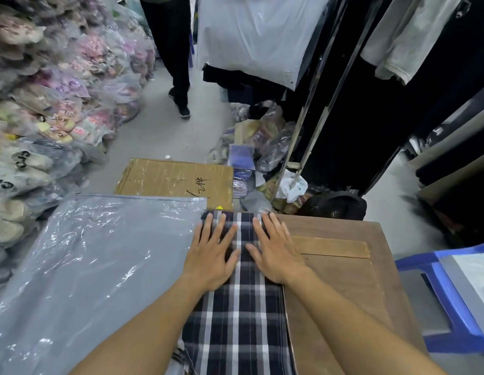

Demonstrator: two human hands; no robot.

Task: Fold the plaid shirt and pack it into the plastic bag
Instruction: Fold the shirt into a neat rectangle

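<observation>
The plaid shirt lies folded into a long strip on the wooden table. The left hand and right hand press flat on its far end, each grip spread, clasping nothing. The plastic bag lies just left of the shirt.

The plaid shirt, dark navy crossed with white and grey stripes, lies folded into a long narrow strip running away from the viewer, its right edge along the left side of the brown wooden table. The plastic bag is a large, clear, glossy sheet over grey, with a thin blue strip along its far edge. It lies flat just left of the table, its right edge touching the shirt.
</observation>
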